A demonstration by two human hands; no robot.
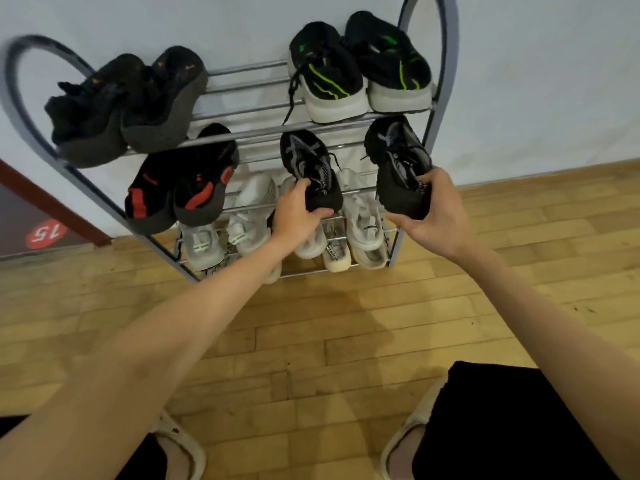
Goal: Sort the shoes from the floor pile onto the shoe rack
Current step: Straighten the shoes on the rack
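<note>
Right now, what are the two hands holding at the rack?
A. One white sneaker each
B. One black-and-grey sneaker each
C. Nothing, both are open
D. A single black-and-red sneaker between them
B: the left hand grips the heel of one black-and-grey sneaker, and the right hand grips its match, both at the rack's second shelf.

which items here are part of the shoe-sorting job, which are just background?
In the job:
- left hand holding black-and-grey sneaker
- right hand holding its mate
- shoe rack
- shelved pairs: black-and-green sneakers, black-and-red sneakers, white sneakers

Just there:
- red "15" floor sticker
- person's slippers
- wooden floor
</note>
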